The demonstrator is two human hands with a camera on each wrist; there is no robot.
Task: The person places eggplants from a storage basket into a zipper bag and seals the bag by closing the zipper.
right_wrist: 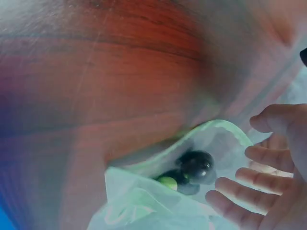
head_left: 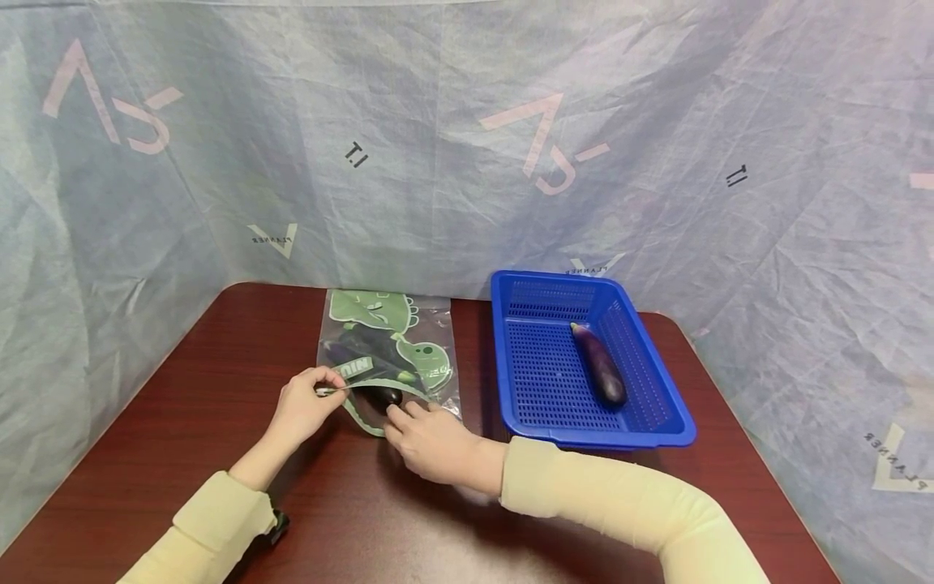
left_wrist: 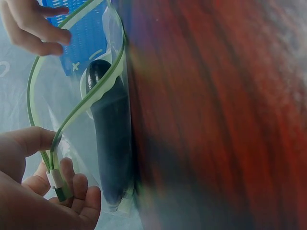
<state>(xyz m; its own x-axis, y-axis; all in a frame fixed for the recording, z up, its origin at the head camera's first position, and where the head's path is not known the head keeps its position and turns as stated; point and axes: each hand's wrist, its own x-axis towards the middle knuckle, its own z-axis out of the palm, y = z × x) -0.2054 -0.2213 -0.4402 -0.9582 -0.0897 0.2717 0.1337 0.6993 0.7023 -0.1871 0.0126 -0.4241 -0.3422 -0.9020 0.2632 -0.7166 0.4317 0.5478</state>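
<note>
A clear zip bag (head_left: 368,308) with green cartoon print lies flat on the table, its mouth parted towards me. Inside it are dark eggplants; the rounded end of one eggplant (head_left: 383,396) shows at the opening, and its long body (left_wrist: 112,143) shows through the plastic in the left wrist view. My left hand (head_left: 310,403) pinches the left corner of the bag's mouth, beside the white slider (left_wrist: 55,179). At the right side of the mouth is my right hand (head_left: 438,444), fingers apart and holding nothing in the right wrist view.
To the right stands a blue plastic basket (head_left: 667,393) with one purple eggplant (head_left: 601,367) in it. The dark red wooden table (head_left: 365,527) is bordered at the back and sides by a grey printed cloth (head_left: 438,162).
</note>
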